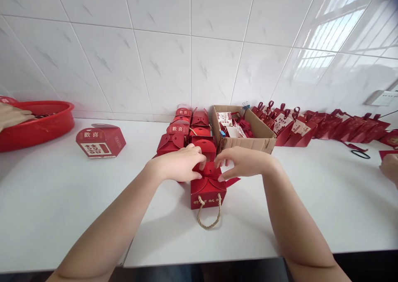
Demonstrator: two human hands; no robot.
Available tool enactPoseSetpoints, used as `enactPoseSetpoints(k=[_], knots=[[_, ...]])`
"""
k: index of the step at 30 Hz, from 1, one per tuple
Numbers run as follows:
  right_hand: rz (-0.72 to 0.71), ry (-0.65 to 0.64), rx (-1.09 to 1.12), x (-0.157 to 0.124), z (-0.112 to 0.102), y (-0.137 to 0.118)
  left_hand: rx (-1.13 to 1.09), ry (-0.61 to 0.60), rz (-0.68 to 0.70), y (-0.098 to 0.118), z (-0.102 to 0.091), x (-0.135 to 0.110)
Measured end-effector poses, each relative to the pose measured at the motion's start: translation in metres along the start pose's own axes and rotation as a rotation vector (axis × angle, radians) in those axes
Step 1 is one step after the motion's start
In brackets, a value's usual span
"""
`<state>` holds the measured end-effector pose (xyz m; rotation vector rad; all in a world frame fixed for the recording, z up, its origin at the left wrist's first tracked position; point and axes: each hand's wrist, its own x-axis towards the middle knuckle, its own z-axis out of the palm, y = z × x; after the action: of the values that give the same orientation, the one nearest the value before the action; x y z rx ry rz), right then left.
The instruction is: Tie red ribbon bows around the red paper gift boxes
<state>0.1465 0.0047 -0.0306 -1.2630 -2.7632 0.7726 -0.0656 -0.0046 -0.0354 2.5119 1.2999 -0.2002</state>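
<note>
A person's left hand (186, 164) and right hand (241, 162) curl over the top of a red box (208, 201) on a white table (161, 236), thumbs held apart from the fingers. Whether either hand pinches the ribbon (233, 181) cannot be told: its middle is lost among the fingertips, and only one end shows plainly, jutting out below the right hand. A rope handle (209, 227) hangs at the box's front, crossing part of the gold lettering. Behind, stacked red boxes (178, 129) are partly hidden by the hands. The cardboard carton (248, 144) beside them holds papers and red pieces, too jumbled to sort out. At left, a lone box (101, 141) stands near a red basin (46, 126), cropped by the frame, its contents mostly concealed; another person's hand (14, 115) is over it, also cut off. At far right, past overlapping red bags (292, 128), a further hand (390, 166) is barely in view.
</note>
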Motion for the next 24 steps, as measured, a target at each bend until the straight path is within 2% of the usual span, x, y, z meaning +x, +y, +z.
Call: enactPoseSetpoints(k=[4, 12, 17, 24], knots=[[0.001, -0.07, -0.081, 0.012, 0.007, -0.004, -0.014, -0.04, 0.028, -0.003, 0.002, 0.003], [0.008, -0.102, -0.05, 0.02, 0.014, 0.0, -0.088, 0.097, 0.073, 0.008, 0.0, 0.003], [0.018, -0.12, -0.03, 0.019, 0.013, -0.003, -0.108, 0.085, 0.054, 0.012, 0.0, 0.004], [0.017, -0.132, -0.027, 0.019, 0.013, -0.004, -0.143, 0.049, 0.045, 0.008, 0.001, 0.002]])
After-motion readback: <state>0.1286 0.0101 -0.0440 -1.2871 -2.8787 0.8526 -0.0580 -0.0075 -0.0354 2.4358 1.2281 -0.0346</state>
